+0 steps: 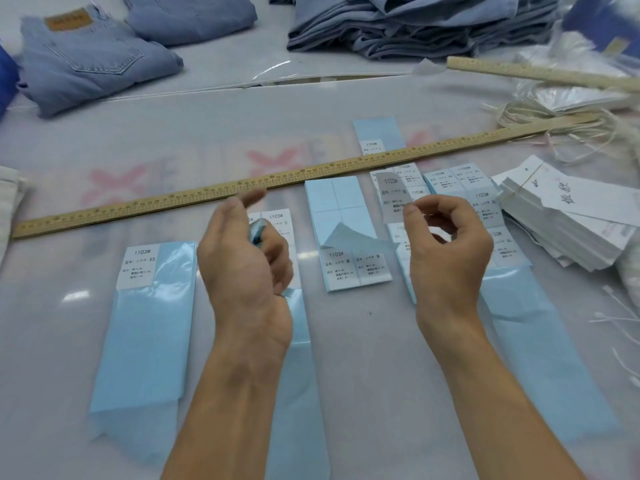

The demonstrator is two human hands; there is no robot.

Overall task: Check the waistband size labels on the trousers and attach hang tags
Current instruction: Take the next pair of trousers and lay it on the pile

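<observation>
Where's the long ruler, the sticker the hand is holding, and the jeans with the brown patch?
Ruler (277, 178), head view, middle of stick.
Sticker (393, 194), head view, printed face.
Jeans (93, 60), head view, back pocket.

One view only, worn on our head. We look forward and steeply down onto the table (207, 109), close over both forearms; the far edge shows folded jeans (90, 60) beyond a ruler (277, 180).
</observation>
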